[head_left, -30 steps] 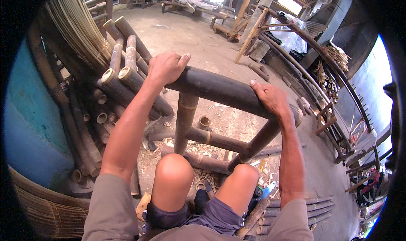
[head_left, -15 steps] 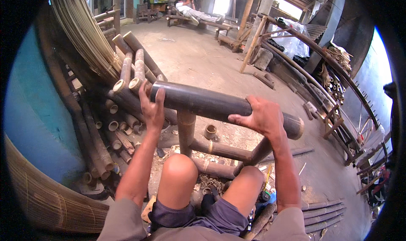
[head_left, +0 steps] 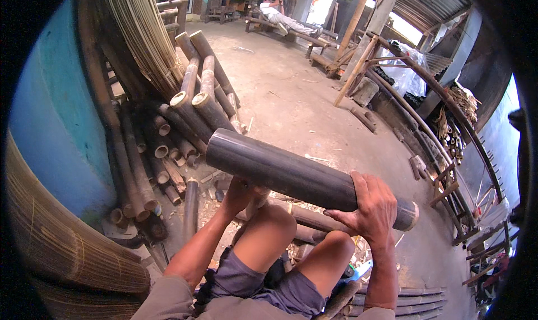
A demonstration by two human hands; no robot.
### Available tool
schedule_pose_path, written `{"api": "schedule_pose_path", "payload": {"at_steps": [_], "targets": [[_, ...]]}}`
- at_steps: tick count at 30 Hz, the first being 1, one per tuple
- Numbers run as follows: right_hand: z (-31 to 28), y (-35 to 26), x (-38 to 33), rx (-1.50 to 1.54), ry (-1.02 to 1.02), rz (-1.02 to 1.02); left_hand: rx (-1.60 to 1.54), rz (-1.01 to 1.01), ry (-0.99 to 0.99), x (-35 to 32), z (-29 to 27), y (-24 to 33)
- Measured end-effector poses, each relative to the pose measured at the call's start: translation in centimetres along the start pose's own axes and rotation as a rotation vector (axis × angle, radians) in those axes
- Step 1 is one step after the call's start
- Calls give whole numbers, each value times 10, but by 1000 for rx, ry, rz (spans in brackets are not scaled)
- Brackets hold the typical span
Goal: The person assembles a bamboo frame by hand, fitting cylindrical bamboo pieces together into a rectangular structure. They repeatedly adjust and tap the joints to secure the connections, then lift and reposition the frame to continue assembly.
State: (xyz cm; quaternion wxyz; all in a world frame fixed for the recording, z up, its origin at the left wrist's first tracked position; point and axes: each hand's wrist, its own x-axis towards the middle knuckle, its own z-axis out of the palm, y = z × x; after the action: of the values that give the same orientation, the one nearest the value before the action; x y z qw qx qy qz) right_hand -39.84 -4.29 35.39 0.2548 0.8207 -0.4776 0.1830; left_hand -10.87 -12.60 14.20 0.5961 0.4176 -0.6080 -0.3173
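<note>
A thick, dark bamboo pole (head_left: 280, 166) slants across in front of my knees, its left end higher and farther away. Lighter bamboo rungs (head_left: 314, 218) show beneath it as parts of the same frame. My right hand (head_left: 371, 205) clasps the pole near its right end, thumb on the near side and fingers over the top. Below the pole's left part, my left hand (head_left: 240, 195) is closed round an upright of the frame; the pole hides some of its fingers.
Another bamboo frame (head_left: 206, 90) stands at the left beside a heap of cut bamboo pieces (head_left: 162, 152). Rolled slat blinds (head_left: 73, 230) lean at the left. Bamboo poles (head_left: 403, 302) lie at lower right. A person (head_left: 286, 20) reclines on a bench far back.
My left hand has gone from the pole's left end down to the upright beneath. The frame has tilted and shifted lower and right, and my right hand has moved with it. The view has turned left.
</note>
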Motion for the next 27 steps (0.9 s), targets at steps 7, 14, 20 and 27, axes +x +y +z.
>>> {"api": "schedule_pose_path", "payload": {"at_steps": [7, 14, 20, 27], "targets": [[1, 17, -6, 15, 47, -6, 226, 274, -59, 5, 13, 36], [3, 72, -28, 45, 158, 118, -226, 44, -278, 35, 54, 60], [9, 137, -62, 127, 313, 318, -412, 121, -287, 60, 88, 101], [23, 168, -69, 152, 304, 353, -1094, -44, -192, 68, 117, 129]]}}
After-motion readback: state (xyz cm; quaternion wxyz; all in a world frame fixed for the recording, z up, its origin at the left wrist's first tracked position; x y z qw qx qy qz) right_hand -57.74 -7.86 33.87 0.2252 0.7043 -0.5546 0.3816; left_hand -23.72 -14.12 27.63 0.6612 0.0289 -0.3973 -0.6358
